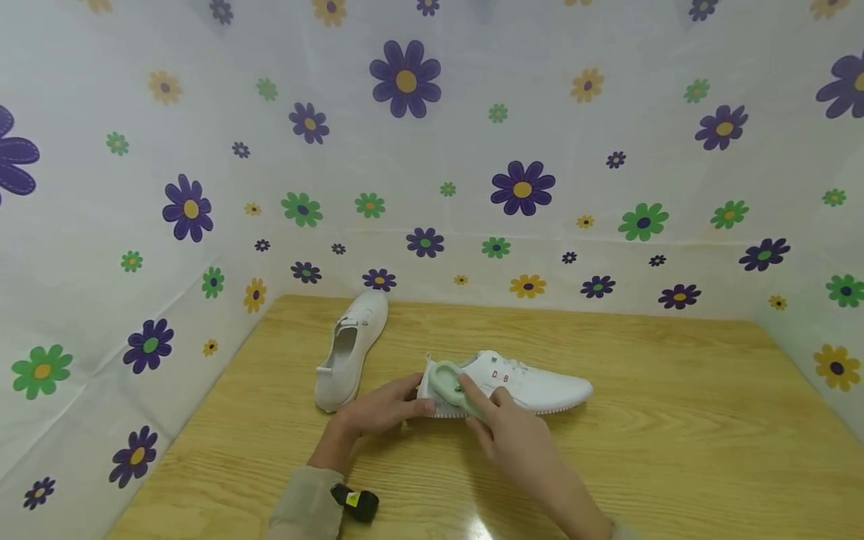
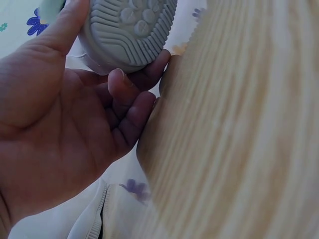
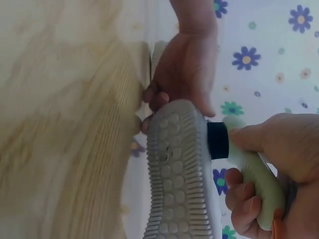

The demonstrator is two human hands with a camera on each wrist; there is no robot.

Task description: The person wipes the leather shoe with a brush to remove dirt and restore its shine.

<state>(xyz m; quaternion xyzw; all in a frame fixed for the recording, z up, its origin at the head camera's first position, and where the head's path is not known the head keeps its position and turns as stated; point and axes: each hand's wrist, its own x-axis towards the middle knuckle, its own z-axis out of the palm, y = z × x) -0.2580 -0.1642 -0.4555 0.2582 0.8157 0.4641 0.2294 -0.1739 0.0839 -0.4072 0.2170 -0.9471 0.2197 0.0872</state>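
Observation:
A white shoe (image 1: 550, 391) with small red letters on its side lies tipped toward me, toe to the right. My left hand (image 1: 383, 409) grips its heel. In the left wrist view, the thumb lies along one side of the grey ridged sole (image 2: 132, 30) and curled fingers are at the other. My right hand (image 1: 518, 439) holds a pale green brush (image 3: 261, 184) by its handle. Its dark bristles (image 3: 218, 141) touch the shoe's side near the heel, as the right wrist view shows. From the head view the bristles are hidden.
Left of my hands, a second white shoe (image 1: 351, 360) stands with its toe pointing away. The wooden table (image 1: 675, 450) meets a flower-printed sheet (image 1: 466, 142) at the back and sides. A black device (image 1: 358, 504) is at my left wrist.

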